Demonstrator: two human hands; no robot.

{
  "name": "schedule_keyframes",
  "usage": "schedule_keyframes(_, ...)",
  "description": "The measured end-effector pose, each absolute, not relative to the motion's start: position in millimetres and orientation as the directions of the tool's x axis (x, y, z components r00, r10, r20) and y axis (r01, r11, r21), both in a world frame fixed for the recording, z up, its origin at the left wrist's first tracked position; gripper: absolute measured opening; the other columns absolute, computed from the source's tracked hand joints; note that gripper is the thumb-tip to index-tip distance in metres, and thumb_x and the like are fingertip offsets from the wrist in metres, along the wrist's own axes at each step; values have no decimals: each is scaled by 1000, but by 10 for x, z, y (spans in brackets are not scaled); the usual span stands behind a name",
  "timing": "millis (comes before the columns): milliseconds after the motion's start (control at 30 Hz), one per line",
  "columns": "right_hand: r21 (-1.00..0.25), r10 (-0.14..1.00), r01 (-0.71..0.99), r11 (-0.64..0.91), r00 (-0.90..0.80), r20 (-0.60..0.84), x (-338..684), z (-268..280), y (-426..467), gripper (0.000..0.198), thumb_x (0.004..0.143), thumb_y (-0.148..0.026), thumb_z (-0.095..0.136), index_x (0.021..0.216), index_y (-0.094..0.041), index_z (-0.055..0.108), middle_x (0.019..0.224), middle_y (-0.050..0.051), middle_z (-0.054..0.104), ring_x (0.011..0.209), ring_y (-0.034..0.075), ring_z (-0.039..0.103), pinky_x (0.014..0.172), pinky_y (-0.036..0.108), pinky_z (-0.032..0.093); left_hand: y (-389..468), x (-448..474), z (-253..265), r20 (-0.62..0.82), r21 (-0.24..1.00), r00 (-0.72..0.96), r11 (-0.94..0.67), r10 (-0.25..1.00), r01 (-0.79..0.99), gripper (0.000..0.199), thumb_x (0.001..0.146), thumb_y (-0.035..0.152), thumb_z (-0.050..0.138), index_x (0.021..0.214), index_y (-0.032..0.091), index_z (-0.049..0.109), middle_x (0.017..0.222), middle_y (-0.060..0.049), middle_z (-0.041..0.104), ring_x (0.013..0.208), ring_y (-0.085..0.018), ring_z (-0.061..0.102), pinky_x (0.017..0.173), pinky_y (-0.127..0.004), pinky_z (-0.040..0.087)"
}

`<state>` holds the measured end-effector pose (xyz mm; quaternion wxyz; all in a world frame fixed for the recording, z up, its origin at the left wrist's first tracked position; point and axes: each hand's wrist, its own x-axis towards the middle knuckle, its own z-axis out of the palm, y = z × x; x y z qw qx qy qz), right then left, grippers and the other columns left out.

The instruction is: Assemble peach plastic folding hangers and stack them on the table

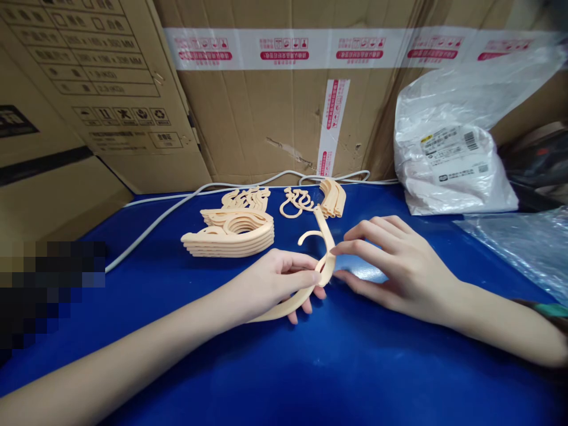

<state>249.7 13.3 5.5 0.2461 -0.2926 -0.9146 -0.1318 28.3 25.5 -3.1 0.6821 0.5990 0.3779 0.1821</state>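
Note:
A beige plastic clothes hanger with a curved hook is pinched near its middle joint between the thumb and fingers of my left hand. One of its curved arms passes under that hand toward the lower left; the other points up and away from me. Beside the joint, on the right, my right hand has its fingers apart. Its fingertips are at the hanger's edge, and I cannot tell whether they press on it. To the left lies a neat stack of folded beige hangers.
Behind the stack are loose wavy beige pieces, several hooks and a pile of curved arms. A white cable crosses the blue table. Cardboard boxes stand behind; a white plastic bag sits at right.

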Motion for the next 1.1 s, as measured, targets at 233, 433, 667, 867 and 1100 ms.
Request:
schedule_keyframes(233,50,495,593,804,-714,495,2506,40,117,17,95,-23,49,104,-14,62,76,2,60,69,16,51,67,32,34,250,278,-38,-290,957,656,216,697,194,18,83,28,58,88,13,65,78,-2,65,58,-9,59,43,-14,51)
schedule_keyframes(433,24,513,595,803,-713,478,2498,33,126,20,96,-23,49,108,-13,61,79,3,62,70,17,52,67,32,33,239,275,-40,-294,956,650,211,701,205,17,83,28,58,88,13,65,78,-2,65,59,-9,59,44,-15,51)
schedule_keyframes(667,15,517,593,805,-714,471,2490,27,131,23,97,-26,47,110,-13,61,80,4,63,71,17,54,67,33,34,265,282,-44,-288,957,658,217,696,190,17,83,29,58,88,14,65,77,-2,64,58,-9,59,44,-15,50)
schedule_keyframes(867,-3,511,558,830,-758,406,2478,-5,150,32,99,-32,43,121,-13,58,85,6,64,75,19,54,70,33,36,243,282,-34,-285,958,657,200,698,204,19,81,31,58,86,14,63,79,-2,64,59,-10,59,45,-16,50)
schedule_keyframes(1100,-105,541,543,833,-760,360,2464,-32,154,30,99,-35,43,114,-14,59,89,6,61,79,19,52,71,32,38,193,311,-24,-246,959,643,86,725,269,21,85,33,53,81,14,60,78,-1,59,60,-9,56,47,-16,47)
